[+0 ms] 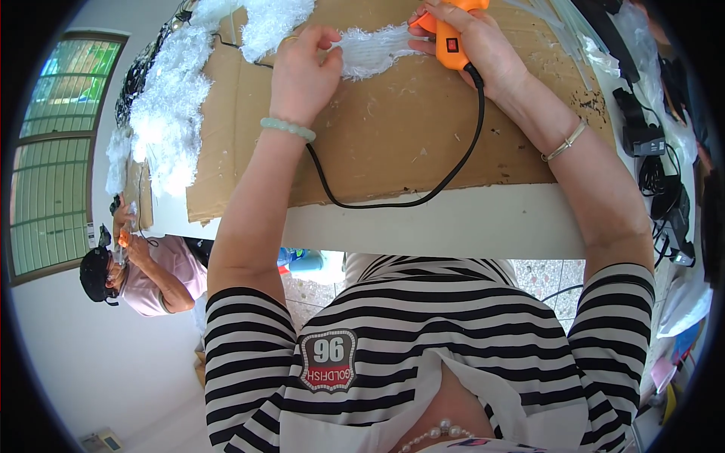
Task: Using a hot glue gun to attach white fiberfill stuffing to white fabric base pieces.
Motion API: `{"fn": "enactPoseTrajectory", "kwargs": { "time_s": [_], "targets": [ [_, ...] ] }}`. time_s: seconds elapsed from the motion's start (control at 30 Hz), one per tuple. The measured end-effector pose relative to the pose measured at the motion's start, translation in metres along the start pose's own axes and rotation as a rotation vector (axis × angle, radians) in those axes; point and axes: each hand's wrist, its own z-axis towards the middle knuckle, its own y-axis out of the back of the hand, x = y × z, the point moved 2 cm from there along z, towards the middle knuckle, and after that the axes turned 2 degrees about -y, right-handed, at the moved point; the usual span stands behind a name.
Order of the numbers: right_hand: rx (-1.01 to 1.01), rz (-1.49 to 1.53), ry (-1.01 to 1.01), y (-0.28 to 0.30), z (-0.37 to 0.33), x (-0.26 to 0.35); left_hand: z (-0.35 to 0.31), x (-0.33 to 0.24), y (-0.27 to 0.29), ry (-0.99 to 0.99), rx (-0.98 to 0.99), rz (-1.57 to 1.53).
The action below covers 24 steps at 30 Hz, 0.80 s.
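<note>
Two bare hands work over the cardboard (393, 140) on the table (453, 223) in the head view. The right hand (487, 53) is wrapped around an orange glue gun (451, 53), beside one end of a white fringed strip (374, 51) lying flat on the cardboard. The left hand (306, 72) curls at the other end — whether it pinches the strip, I cannot tell. Gluing seems the step in hand; the next move likely calls for a steadied strip — and careful nozzle aim.

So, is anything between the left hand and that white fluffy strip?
Nothing visible: the left hand sits at the left end of the white fringed strip. The black cord from the glue gun runs beneath the wrist, not between them.
</note>
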Motion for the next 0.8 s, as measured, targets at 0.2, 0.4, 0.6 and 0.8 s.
{"fn": "enactPoseTrajectory", "kwargs": {
  "time_s": [0.2,0.4,0.6,0.8],
  "targets": [
    [0.055,0.013,0.016,0.009,0.009,-0.008,-0.004,-0.027,0.015,-0.040,-0.024,-0.110],
    [0.040,-0.004,0.019,0.006,0.004,-0.005,-0.006,-0.036,-0.005,-0.310,0.089,0.107],
    [0.041,-0.037,0.008,0.007,0.006,-0.007,-0.004,-0.018,-0.011,-0.055,0.118,0.019],
    [0.067,-0.028,0.020,0.007,0.007,-0.007,-0.003,-0.022,0.004,-0.056,-0.025,0.110]
  ]
}}
